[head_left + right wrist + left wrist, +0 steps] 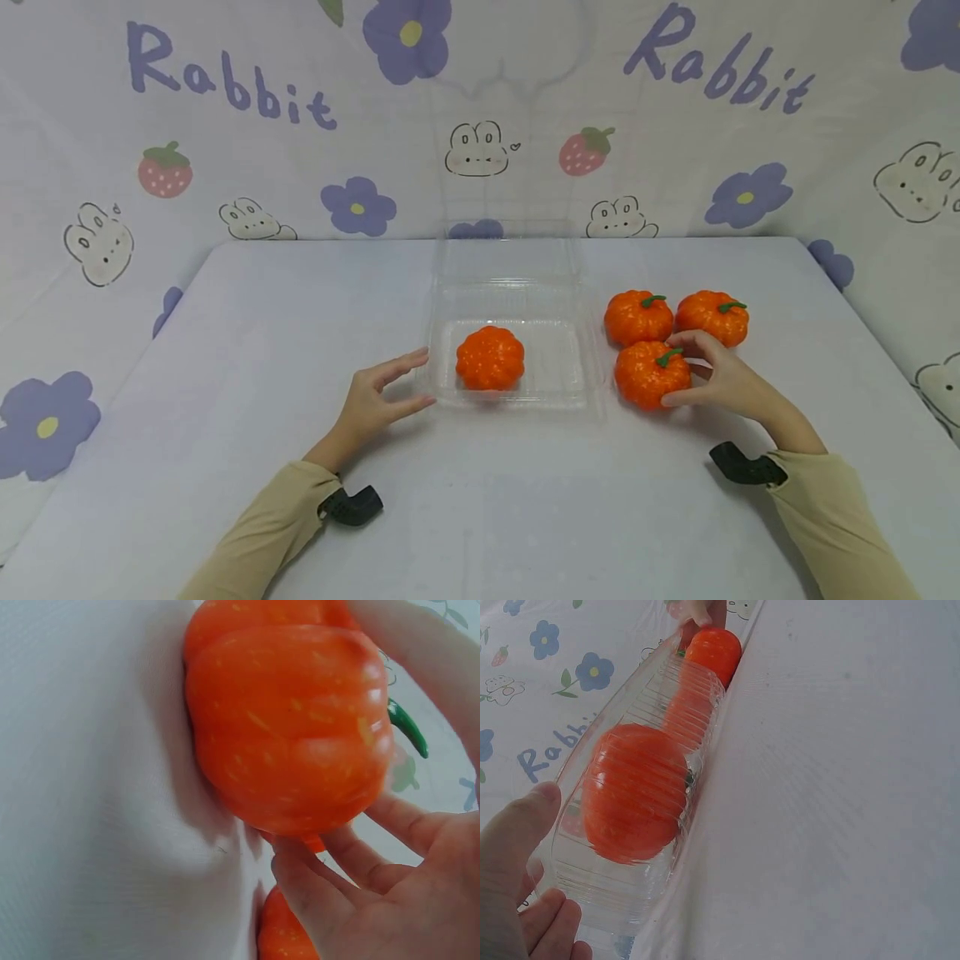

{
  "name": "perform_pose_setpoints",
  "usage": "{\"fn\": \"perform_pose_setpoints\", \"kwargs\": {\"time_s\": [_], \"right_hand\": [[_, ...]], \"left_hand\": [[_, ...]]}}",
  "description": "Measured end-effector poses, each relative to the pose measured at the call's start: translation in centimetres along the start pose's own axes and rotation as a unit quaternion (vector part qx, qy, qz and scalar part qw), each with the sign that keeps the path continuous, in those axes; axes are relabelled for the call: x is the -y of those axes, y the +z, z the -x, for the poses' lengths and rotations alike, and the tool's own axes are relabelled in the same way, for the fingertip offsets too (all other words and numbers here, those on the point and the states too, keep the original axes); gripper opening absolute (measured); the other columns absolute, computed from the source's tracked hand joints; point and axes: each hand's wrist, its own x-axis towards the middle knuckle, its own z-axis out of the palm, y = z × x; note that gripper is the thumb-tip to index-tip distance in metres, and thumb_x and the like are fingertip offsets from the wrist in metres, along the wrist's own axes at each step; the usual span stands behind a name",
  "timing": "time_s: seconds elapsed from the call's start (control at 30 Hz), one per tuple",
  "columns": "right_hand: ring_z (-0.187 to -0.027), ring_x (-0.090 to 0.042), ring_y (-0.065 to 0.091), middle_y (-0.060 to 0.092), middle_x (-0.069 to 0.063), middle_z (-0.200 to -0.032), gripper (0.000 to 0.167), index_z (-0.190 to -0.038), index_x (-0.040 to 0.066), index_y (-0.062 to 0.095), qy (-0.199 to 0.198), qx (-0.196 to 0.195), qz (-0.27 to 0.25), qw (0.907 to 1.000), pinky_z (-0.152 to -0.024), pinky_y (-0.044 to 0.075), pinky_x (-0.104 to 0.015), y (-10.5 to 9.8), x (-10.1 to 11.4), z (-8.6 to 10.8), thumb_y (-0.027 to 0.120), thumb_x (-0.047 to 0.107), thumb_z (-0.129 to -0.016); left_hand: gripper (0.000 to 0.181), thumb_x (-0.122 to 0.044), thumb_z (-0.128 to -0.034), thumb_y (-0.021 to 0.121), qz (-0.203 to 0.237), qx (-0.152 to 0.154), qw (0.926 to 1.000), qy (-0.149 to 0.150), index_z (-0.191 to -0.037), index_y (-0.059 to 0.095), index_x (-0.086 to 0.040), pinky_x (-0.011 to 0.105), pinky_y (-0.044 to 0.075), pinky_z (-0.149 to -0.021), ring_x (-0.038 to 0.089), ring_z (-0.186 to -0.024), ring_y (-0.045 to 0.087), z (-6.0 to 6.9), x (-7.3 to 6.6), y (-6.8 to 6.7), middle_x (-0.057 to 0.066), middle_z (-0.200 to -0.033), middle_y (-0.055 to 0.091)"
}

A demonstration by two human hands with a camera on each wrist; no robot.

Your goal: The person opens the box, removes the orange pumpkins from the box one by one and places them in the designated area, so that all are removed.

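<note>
A clear plastic clamshell box [551, 362] stands on the table with its lid [506, 258] raised at the back. Inside it, on the left, sits an orange toy pumpkin [490, 358], its stem turned down in the left wrist view. My left hand [375, 396] is at the box's left wall, thumb and fingers spread and fairly straight; whether they touch it I cannot tell. To the right of the box my right hand [723, 379] grips the front pumpkin [651, 375] between thumb and fingers. This pumpkin [289, 727] has a green stem and appears to rest on the table.
Two more green-stemmed pumpkins stand behind the gripped one: a left one [637, 318], close against it, and a right one [711, 317]. The table [525, 517] is covered in white cloth. A patterned curtain [292, 167] hangs behind it.
</note>
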Motion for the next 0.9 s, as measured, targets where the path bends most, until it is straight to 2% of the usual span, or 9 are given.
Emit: {"fn": "perform_pose_setpoints", "kwargs": {"time_s": [0.23,0.3,0.37,0.47,0.5,0.57,0.77,0.9], "right_hand": [[-0.123,-0.041,0.026,0.034,-0.024,-0.128,0.074,-0.127,-0.008,0.03,-0.018,-0.01,0.004,0.9998,-0.098,0.021,-0.053,-0.5,0.5,0.0,0.075,0.005,-0.071],[-0.124,-0.042,0.025,0.033,-0.024,-0.131,0.074,-0.129,-0.007,0.03,-0.027,-0.01,0.007,0.9996,-0.102,0.022,-0.044,-0.7,0.6,0.0,0.075,0.005,-0.071],[-0.123,-0.042,0.026,0.033,-0.024,-0.131,0.074,-0.13,-0.008,0.031,-0.041,-0.011,0.008,0.9991,-0.102,0.024,-0.029,-0.7,0.6,0.0,0.075,0.004,-0.071],[-0.121,-0.042,0.028,0.034,-0.025,-0.131,0.073,-0.13,-0.009,0.031,-0.063,-0.017,0.007,0.9979,-0.094,0.026,-0.01,-0.8,0.8,0.0,0.074,0.003,-0.072],[-0.12,-0.042,0.029,0.035,-0.025,-0.13,0.072,-0.13,-0.009,0.032,-0.069,-0.02,0.006,0.9974,-0.093,0.027,-0.008,-0.8,0.9,0.0,0.074,0.002,-0.072],[-0.12,-0.038,0.033,0.036,-0.026,-0.13,0.072,-0.13,-0.009,0.032,-0.081,-0.027,0.01,0.9963,-0.091,0.028,-0.007,-0.9,1.0,0.0,0.074,0.002,-0.072],[-0.114,-0.008,0.043,0.037,-0.026,-0.129,0.071,-0.13,-0.008,0.033,-0.104,-0.051,0.014,0.9932,-0.092,0.033,-0.013,-0.8,2.0,0.4,0.073,0.001,-0.072],[-0.112,-0.004,0.044,0.038,-0.022,-0.13,0.071,-0.13,-0.009,0.035,-0.14,-0.064,0.0,0.9881,-0.092,0.034,-0.015,-0.4,2.7,0.4,0.073,-0.007,-0.07]], "left_hand": [[0.046,0.012,-0.0627,0.075,-0.001,-0.002,1.0,-0.005,-0.105,0.057,0.015,0.038,0.041,-0.09,0.033,-0.107,0.051,-0.1,0.0,-0.1,0.026,-0.112,0.055],[0.046,0.012,-0.0623,0.075,-0.001,-0.003,1.0,-0.001,-0.105,0.058,0.014,0.038,0.042,-0.09,0.033,-0.107,0.052,0.0,0.1,-0.1,0.027,-0.112,0.054],[0.047,0.012,-0.0618,0.075,-0.002,-0.004,1.0,0.002,-0.105,0.058,0.014,0.038,0.042,-0.089,0.032,-0.107,0.052,0.0,0.1,-0.2,0.028,-0.111,0.054],[0.047,0.013,-0.0613,0.075,-0.002,-0.006,1.0,0.005,-0.105,0.058,0.015,0.037,0.042,-0.089,0.032,-0.106,0.052,0.0,0.2,-0.2,0.029,-0.11,0.054],[0.047,0.013,-0.0614,0.075,-0.001,-0.006,1.0,0.005,-0.105,0.058,0.015,0.037,0.042,-0.089,0.033,-0.106,0.052,0.0,0.2,-0.2,0.029,-0.11,0.054],[0.046,0.013,-0.0615,0.075,-0.002,-0.005,1.0,0.005,-0.105,0.058,0.015,0.038,0.042,-0.089,0.034,-0.105,0.052,0.0,0.2,-0.2,0.028,-0.11,0.054],[0.046,0.013,-0.0614,0.075,0.001,-0.003,1.0,0.009,-0.104,0.058,0.015,0.043,0.042,-0.088,0.037,-0.105,0.052,-0.1,0.2,-0.1,0.028,-0.111,0.054],[0.046,0.013,-0.0622,0.075,0.007,-0.001,1.0,-0.002,-0.104,0.057,0.016,0.037,0.041,-0.09,0.035,-0.106,0.052,0.0,0.2,0.0,0.027,-0.111,0.054]]}}
